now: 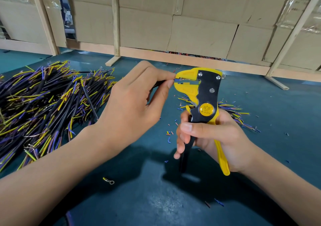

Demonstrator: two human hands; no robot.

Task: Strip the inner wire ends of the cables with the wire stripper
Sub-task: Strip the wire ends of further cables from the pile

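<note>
My right hand (210,135) grips the handles of a yellow and black wire stripper (203,93), held upright above the table. Its jaws point left and sit around thin inner wire ends. My left hand (135,104) pinches a black cable (159,83) between thumb and fingers and holds its blue wire end in the jaws. Most of that cable is hidden behind my hand. A big heap of black cables (45,100) with yellow, blue and brown inner wires lies at the left.
The dark teal table (156,194) carries scattered insulation scraps (169,135) under the stripper, a smaller bunch of cables (234,112) behind my right hand, and a ring terminal (109,181) near the front. Cardboard boxes (199,34) and wooden frame posts (116,20) stand at the back.
</note>
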